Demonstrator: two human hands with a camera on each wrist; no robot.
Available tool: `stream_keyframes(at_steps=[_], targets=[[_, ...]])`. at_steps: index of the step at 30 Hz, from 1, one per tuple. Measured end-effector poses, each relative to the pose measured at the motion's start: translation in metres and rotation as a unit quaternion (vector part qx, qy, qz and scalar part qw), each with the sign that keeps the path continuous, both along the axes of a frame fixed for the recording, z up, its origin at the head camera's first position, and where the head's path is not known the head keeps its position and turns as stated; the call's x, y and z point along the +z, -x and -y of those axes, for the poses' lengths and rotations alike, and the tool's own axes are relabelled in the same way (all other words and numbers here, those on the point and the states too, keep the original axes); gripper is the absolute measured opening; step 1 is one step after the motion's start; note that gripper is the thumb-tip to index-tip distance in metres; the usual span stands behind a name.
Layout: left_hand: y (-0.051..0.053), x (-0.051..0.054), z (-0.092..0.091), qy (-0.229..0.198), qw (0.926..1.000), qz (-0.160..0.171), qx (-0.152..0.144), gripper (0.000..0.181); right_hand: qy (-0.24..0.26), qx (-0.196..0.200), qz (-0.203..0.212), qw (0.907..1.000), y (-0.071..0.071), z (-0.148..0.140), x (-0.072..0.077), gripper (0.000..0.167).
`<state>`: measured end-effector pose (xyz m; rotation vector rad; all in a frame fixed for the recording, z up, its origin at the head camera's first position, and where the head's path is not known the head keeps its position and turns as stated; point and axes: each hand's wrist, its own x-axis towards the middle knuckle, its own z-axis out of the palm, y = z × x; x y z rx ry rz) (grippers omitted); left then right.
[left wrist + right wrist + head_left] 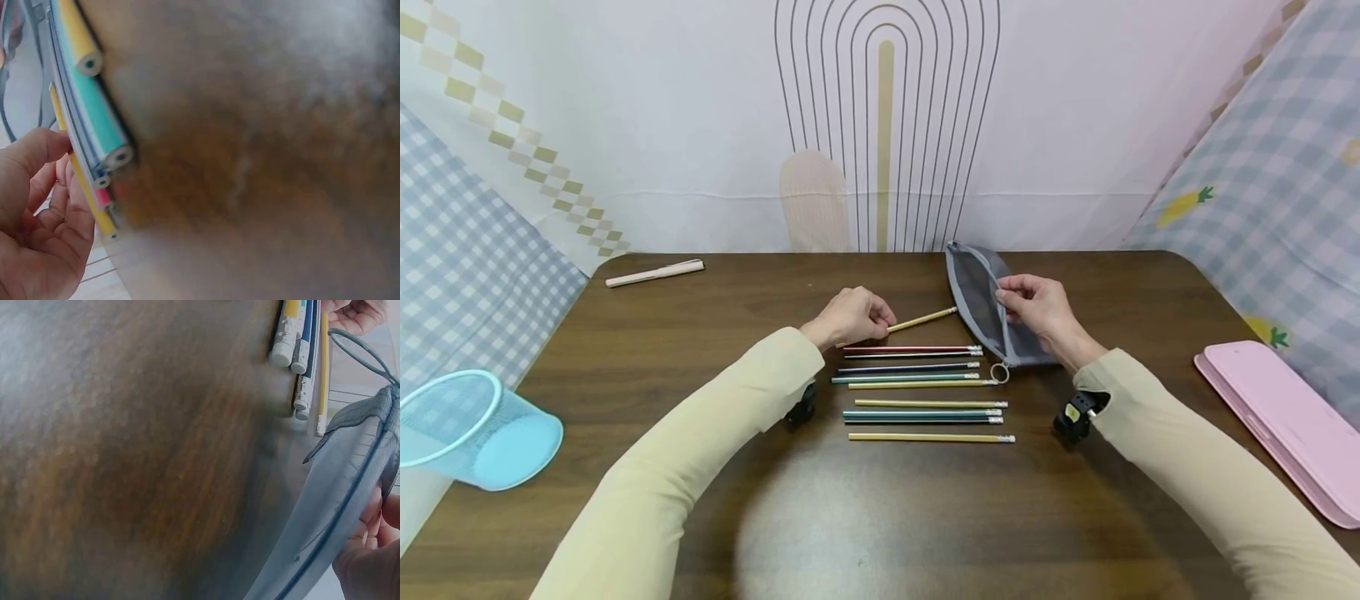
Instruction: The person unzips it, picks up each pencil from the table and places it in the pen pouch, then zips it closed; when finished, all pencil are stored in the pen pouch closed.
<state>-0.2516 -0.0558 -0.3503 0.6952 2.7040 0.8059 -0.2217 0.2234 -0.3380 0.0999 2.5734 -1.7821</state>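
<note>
Left grip [856,315] pinches a yellow pencil [923,319], right grip [1037,308] pinches the pouch [977,292], and if the rim [957,287] sags left of it, the eraser [952,310] could snag!

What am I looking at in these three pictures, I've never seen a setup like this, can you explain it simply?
There's no robot here, just a person working with bare hands. The widest picture comes from a camera worn on the head, looking forward and down. The other two come from cameras on the left and right wrists, so they show close-ups and some blur.

On the brown table lie several pencils, roughly side by side. Farther out are a pale pen, a blue mesh cup and a pink case.

The left hand pinches a yellow pencil. The right hand holds the edge of a gray pouch, whose mouth is open.
</note>
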Motion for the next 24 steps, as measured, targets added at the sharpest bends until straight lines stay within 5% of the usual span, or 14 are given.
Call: stream_keyframes(at_steps=[5, 8, 11, 16, 18, 20, 24], targets=[[0.0, 0.008, 0.004, -0.038, 0.9973, 0.062, 0.012, 0.012, 0.009, 0.0, 0.008, 0.9999, -0.001, 0.002, 0.001, 0.032], [-0.001, 0.011, 0.001, -0.114, 0.9811, 0.151, 0.04, 0.017, 0.008, -0.001, 0.011, 0.9999, -0.002, 0.004, 0.002, 0.033], [-0.003, 0.012, -0.009, -0.211, 0.938, 0.263, 0.079, 0.026, 0.006, 0.001, 0.018, 0.9998, -0.003, 0.005, 0.003, 0.033], [-0.007, 0.009, -0.037, -0.359, 0.829, 0.405, 0.139, 0.034, 0.008, 0.003, 0.024, 0.9997, -0.005, 0.005, 0.002, 0.034], [-0.008, 0.008, -0.049, -0.394, 0.7972, 0.431, 0.152, 0.035, 0.009, 0.006, 0.022, 0.9997, -0.006, 0.007, 0.001, 0.034], [-0.009, 0.008, -0.06, -0.416, 0.7763, 0.444, 0.165, 0.035, 0.009, 0.008, 0.019, 0.9997, -0.006, 0.008, 0.001, 0.034], [-0.008, 0.009, -0.078, -0.442, 0.7582, 0.443, 0.182, 0.039, 0.005, 0.012, 0.016, 0.9998, -0.006, 0.012, 0.004, 0.035]])
